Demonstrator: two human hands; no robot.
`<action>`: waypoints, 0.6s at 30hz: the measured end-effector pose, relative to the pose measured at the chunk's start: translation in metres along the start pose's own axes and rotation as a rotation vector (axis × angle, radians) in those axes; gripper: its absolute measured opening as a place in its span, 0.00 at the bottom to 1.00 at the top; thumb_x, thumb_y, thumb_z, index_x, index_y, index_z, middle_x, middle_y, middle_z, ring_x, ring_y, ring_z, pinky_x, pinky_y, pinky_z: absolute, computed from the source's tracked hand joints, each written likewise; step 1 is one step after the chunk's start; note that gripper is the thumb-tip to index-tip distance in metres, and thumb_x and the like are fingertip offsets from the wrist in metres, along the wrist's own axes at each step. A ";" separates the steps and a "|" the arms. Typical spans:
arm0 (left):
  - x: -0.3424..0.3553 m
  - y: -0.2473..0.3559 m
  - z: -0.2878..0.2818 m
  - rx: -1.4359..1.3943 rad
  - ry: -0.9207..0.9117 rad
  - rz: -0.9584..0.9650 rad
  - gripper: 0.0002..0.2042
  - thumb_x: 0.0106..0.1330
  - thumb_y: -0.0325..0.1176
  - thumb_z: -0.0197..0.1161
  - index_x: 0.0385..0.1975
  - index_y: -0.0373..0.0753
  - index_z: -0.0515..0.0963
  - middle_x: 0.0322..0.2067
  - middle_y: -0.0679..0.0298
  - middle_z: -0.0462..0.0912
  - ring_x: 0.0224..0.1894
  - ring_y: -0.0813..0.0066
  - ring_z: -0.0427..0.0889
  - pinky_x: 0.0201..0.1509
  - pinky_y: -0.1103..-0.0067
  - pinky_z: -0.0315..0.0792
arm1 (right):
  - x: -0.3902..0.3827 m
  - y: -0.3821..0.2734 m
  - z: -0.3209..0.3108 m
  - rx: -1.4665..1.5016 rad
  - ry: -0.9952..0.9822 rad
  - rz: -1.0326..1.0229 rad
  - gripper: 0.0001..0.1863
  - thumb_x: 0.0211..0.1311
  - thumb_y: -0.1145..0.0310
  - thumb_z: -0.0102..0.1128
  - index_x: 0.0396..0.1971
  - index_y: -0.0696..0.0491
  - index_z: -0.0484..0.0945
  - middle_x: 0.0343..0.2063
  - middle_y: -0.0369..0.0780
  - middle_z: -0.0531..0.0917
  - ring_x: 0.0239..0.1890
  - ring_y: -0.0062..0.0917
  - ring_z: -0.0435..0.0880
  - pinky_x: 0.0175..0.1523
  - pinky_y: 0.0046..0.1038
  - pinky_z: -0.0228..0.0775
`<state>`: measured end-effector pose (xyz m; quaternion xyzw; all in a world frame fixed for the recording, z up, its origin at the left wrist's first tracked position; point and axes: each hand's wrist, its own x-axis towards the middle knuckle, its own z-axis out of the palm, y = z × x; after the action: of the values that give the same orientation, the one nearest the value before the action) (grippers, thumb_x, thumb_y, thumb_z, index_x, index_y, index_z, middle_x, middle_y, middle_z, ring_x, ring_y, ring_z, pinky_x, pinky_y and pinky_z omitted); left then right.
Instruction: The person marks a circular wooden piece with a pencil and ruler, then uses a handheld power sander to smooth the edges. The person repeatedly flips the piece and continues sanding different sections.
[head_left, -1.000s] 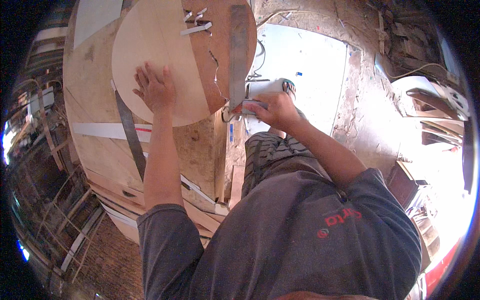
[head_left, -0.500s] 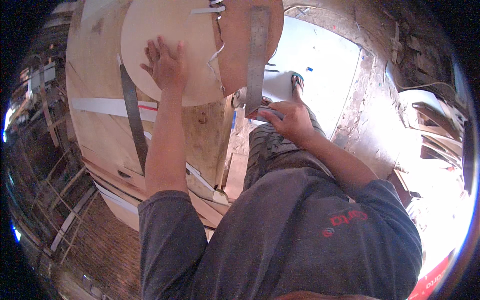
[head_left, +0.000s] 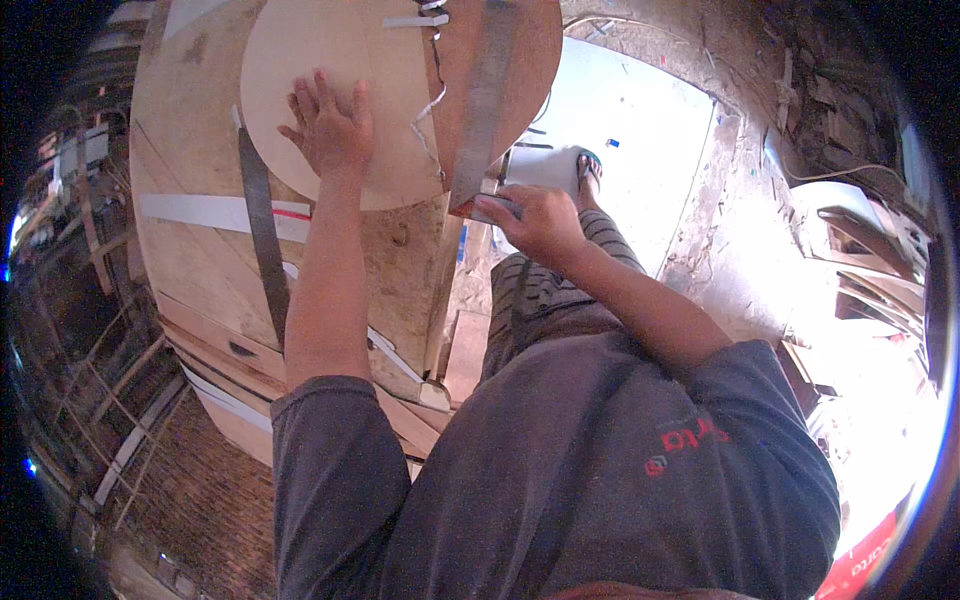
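Observation:
On the work table lies a round board (head_left: pixel 330 50), its left part pale and its right part reddish brown, with a ragged, white-flecked line between them. My left hand (head_left: pixel 334 130) lies flat on the pale part, fingers spread. My right hand (head_left: pixel 540 225) grips what looks like a metal try square (head_left: pixel 485 95) at its near end, by the board's near right edge. Its long grey blade stretches away over the brown part. My fingers partly hide the gripped end.
A dark metal strip (head_left: pixel 262 225) and a white strip (head_left: pixel 195 212) lie on the wooden table top (head_left: pixel 390 265) left of my forearm. Beyond the table's right edge, a white sheet (head_left: pixel 640 130) covers the floor under my foot. Board offcuts (head_left: pixel 870 245) are piled far right.
My right hand has moved left with the try square, bringing its blade further over the brown part and tilting it. The left hand stays in place on the board.

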<state>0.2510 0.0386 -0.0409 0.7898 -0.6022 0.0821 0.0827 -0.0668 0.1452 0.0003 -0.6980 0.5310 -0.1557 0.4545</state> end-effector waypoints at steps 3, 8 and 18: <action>0.000 -0.005 0.006 0.036 0.028 0.011 0.40 0.76 0.67 0.50 0.79 0.45 0.61 0.79 0.49 0.58 0.81 0.44 0.54 0.75 0.29 0.47 | 0.006 -0.009 0.009 -0.051 -0.020 -0.004 0.26 0.70 0.43 0.65 0.39 0.54 0.91 0.30 0.51 0.89 0.36 0.49 0.90 0.42 0.46 0.81; -0.002 -0.009 0.004 0.068 -0.045 -0.025 0.40 0.76 0.67 0.46 0.79 0.45 0.61 0.80 0.48 0.56 0.82 0.45 0.52 0.78 0.34 0.43 | -0.012 -0.015 -0.014 -0.047 -0.070 0.018 0.27 0.71 0.40 0.63 0.38 0.53 0.91 0.32 0.51 0.89 0.36 0.48 0.90 0.43 0.47 0.82; 0.000 -0.019 0.016 -0.003 -0.104 -0.060 0.38 0.79 0.59 0.49 0.82 0.46 0.52 0.81 0.50 0.50 0.83 0.48 0.50 0.80 0.40 0.47 | -0.004 0.049 -0.129 -0.251 0.236 -0.238 0.17 0.66 0.53 0.73 0.34 0.54 0.89 0.29 0.46 0.89 0.31 0.45 0.89 0.36 0.41 0.81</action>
<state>0.2698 0.0396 -0.0566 0.8104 -0.5821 0.0375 0.0551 -0.1882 0.0876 0.0311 -0.7839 0.5094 -0.2218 0.2771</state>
